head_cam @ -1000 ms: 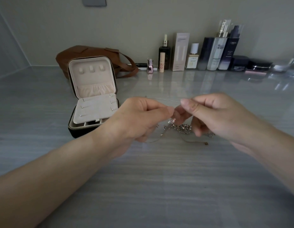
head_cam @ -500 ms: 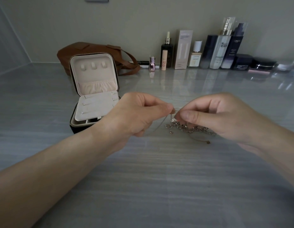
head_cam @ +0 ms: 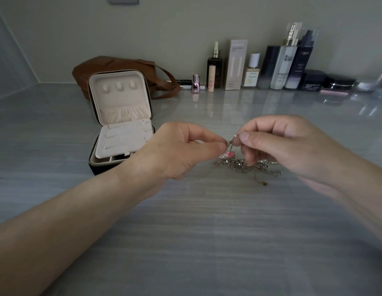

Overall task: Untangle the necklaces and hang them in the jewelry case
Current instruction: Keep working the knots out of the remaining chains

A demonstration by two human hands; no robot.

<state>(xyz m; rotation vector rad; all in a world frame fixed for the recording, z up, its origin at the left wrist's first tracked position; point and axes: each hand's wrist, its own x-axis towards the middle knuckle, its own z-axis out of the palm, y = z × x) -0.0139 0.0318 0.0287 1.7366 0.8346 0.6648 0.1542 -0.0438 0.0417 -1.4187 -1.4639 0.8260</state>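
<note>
Currently, left hand (head_cam: pixel 177 150) and right hand (head_cam: pixel 277 144) both pinching thin chain above tangled necklaces (head_cam: pixel 245 165) on grey countertop (head_cam: pixel 207 231), open jewelry case (head_cam: pixel 121 120) left of hands, pink charm (head_cam: pixel 226 155) dangling.

Grey countertop (head_cam: pixel 207 242) bears jewelry case (head_cam: pixel 121 124), necklaces (head_cam: pixel 247 165), handbag (head_cam: pixel 113 65), cosmetics (head_cam: pixel 279 67).

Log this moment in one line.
left hand: pinches necklaces | right hand: pinches necklaces | rest: heaped on table | case: open, hooks bare
</note>
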